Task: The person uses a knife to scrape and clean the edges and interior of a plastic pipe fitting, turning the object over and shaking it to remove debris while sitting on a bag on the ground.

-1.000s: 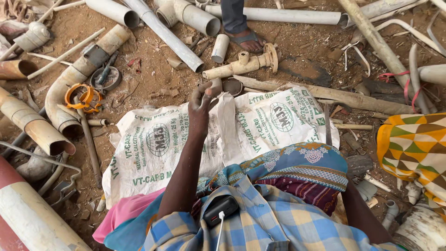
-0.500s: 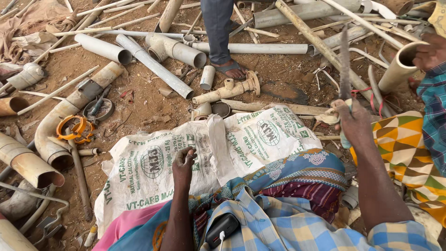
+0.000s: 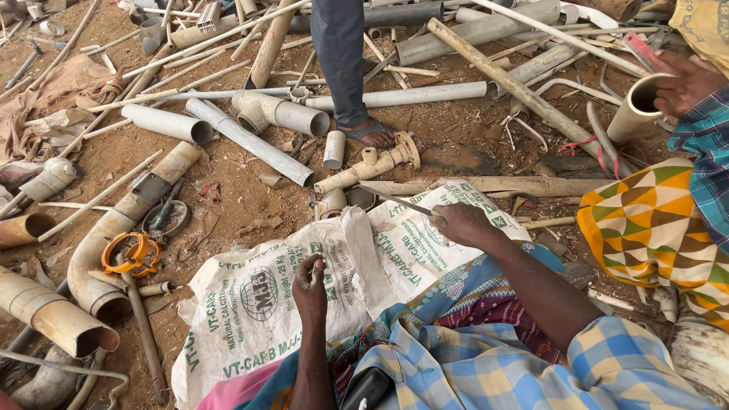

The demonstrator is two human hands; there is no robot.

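Note:
A white printed sack (image 3: 250,311) lies spread over my lap and the dirt in front of me. My left hand (image 3: 310,287) rests on its middle with the fingers curled, pinching a bit of the cloth. My right hand (image 3: 460,222) sits on the sack's far right part and grips a thin metal blade (image 3: 395,200) that points up-left over the sack's edge. A black flat thing (image 3: 366,389) lies on my checked shirt near the bottom.
Cut plastic pipes (image 3: 250,143) and a beige pipe joint (image 3: 366,168) litter the dirt beyond the sack. An orange ring (image 3: 127,253) lies at left. A person's sandalled foot (image 3: 366,130) stands ahead. At right, another person in patterned cloth (image 3: 645,224) holds a pipe (image 3: 634,112).
My right hand has come down from up at the right with the blade and now rests on the sack. My left hand has slid back toward me on the sack.

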